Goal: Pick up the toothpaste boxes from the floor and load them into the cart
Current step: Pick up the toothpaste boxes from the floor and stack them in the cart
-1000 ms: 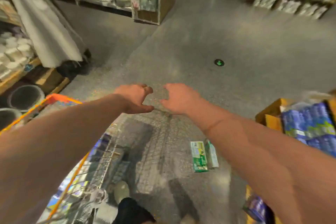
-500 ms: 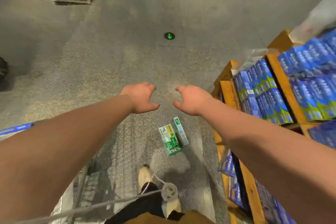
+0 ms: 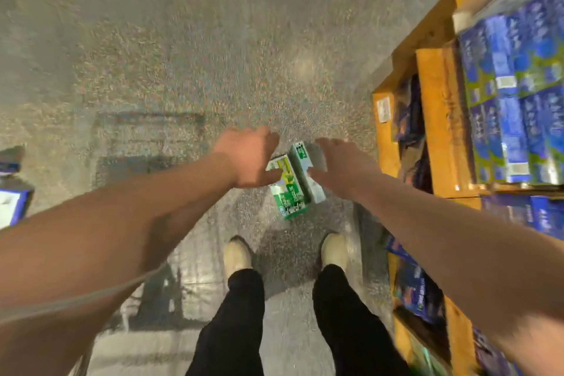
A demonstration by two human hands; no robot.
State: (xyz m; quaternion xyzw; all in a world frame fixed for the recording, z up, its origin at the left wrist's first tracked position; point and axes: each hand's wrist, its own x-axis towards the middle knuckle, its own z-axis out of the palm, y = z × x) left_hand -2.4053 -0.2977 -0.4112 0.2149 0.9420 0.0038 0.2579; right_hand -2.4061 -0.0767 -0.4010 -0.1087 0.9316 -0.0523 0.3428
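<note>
Head view, left hand (image 3: 248,159) and right hand (image 3: 341,163) spread, outstretched flanking toothpaste boxes (image 3: 293,181) on floor (image 3: 183,55)

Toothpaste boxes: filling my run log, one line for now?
phase: reach | left hand: open | right hand: open | toothpaste boxes: on floor, side by side

I see a speckled grey floor (image 3: 183,55) with soft glare, and orange-brown wooden shelving (image 3: 439,119) of blue packs (image 3: 512,131) along its right edge.
</note>
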